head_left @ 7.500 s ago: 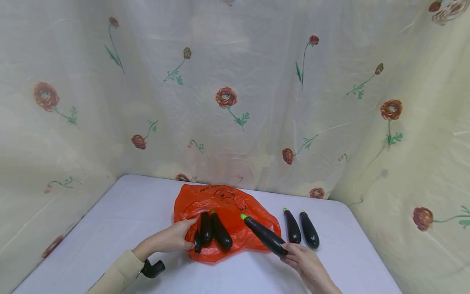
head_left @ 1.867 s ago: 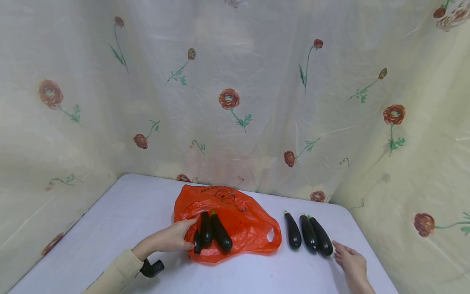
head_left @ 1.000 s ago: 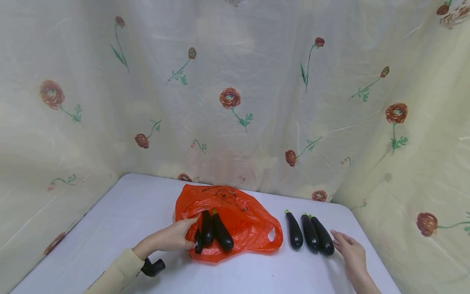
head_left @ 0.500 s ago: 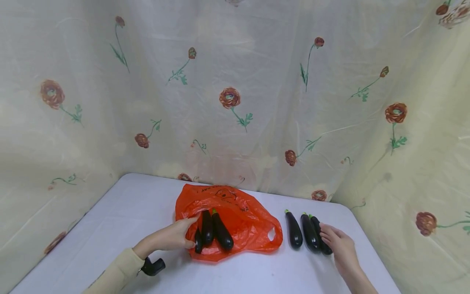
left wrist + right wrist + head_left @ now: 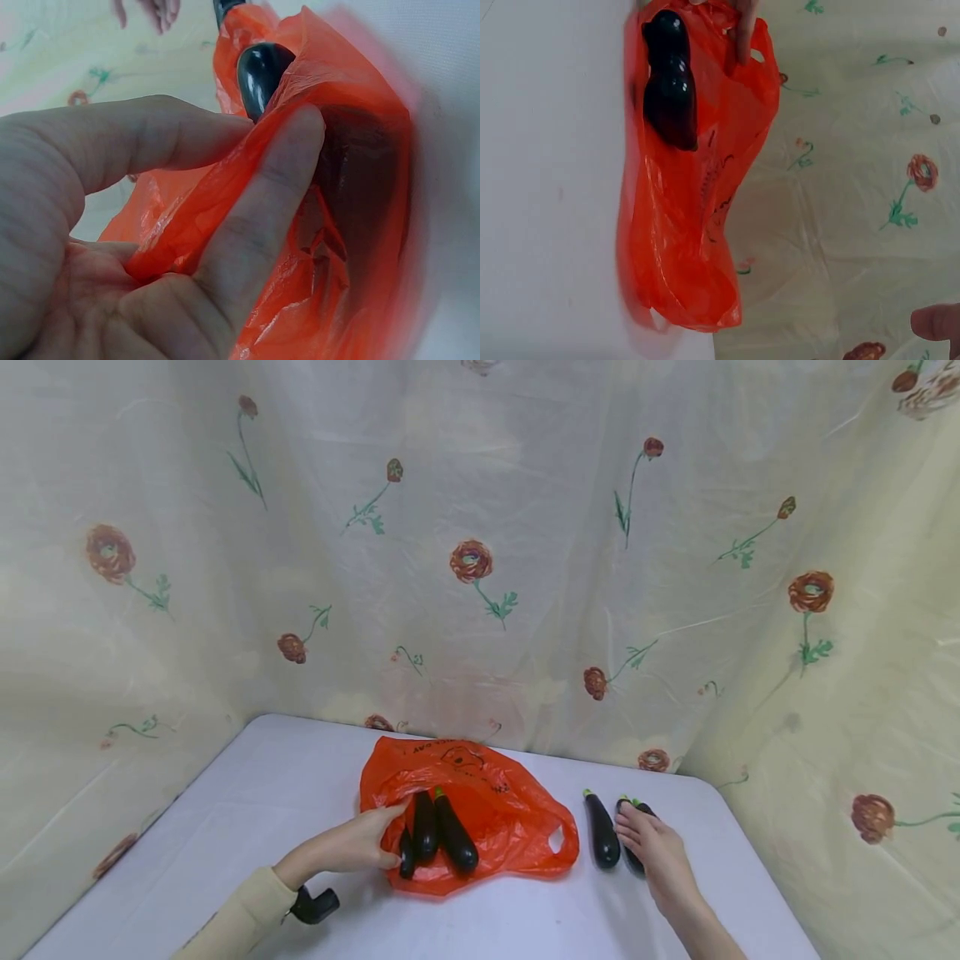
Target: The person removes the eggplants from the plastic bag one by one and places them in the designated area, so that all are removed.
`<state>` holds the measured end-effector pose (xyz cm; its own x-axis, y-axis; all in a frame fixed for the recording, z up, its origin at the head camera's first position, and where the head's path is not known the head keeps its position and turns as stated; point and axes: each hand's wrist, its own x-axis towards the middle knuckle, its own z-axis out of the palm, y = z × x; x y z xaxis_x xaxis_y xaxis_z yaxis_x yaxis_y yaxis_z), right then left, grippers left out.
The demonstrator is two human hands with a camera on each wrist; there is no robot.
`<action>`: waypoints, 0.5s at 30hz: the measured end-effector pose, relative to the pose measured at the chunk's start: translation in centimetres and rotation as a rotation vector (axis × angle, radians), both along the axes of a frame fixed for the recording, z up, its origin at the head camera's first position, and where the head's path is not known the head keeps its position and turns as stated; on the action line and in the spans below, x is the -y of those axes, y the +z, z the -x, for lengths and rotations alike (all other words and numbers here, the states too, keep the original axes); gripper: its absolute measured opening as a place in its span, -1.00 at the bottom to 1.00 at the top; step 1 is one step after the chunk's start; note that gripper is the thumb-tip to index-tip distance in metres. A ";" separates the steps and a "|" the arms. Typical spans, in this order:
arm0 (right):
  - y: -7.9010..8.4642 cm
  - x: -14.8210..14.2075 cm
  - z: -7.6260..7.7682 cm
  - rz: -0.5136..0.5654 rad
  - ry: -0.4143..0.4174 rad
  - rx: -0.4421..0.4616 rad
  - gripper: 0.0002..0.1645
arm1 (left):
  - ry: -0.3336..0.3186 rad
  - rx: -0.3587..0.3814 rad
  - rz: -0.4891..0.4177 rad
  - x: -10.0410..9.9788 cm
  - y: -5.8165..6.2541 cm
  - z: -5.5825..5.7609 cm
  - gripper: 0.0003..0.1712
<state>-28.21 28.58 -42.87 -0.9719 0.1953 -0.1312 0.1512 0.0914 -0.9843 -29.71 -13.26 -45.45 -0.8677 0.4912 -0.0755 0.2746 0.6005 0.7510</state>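
Note:
My left hand (image 5: 360,843) pinches the edge of a red plastic bag (image 5: 517,835) lying on the table; the left wrist view shows the film between thumb and fingers. At the bag's mouth lie a dark eggplant (image 5: 455,839), a second eggplant (image 5: 424,827) beside it, and a dark sliver (image 5: 407,858) by my fingertips. My right hand (image 5: 662,864) is over the row on the right, fingers fairly straight, gripping nothing visible. It partly covers the middle eggplant (image 5: 634,862) and the rightmost eggplant (image 5: 645,808). The left eggplant (image 5: 602,831) of that row shows whole.
A white-covered table (image 5: 300,777) bears everything. Behind it and at both sides hangs a pale flowered curtain (image 5: 540,610). A black device (image 5: 315,906) sits at my left wrist.
Earlier my right hand held an eggplant above the bag; it now lies at the row's right end. Lately that hand has moved left over the row. The left hand has kept its place.

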 end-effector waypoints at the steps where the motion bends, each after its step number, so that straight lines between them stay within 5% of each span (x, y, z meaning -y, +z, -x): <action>1: 0.0 0.3 0.0 -0.004 -0.003 0.005 -0.17 | 0.001 0.001 0.001 0.0 0.0 0.0 -0.05; 15: -0.4 4.4 0.3 -0.006 0.036 0.046 -0.22 | -0.029 -0.011 -0.002 0.0 0.2 0.1 -0.04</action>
<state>-28.50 24.19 -43.25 -0.9712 0.1615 -0.1751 0.1932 0.1038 -0.9757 -29.76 -13.26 -45.27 -0.8540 0.5163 -0.0646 0.3003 0.5905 0.7491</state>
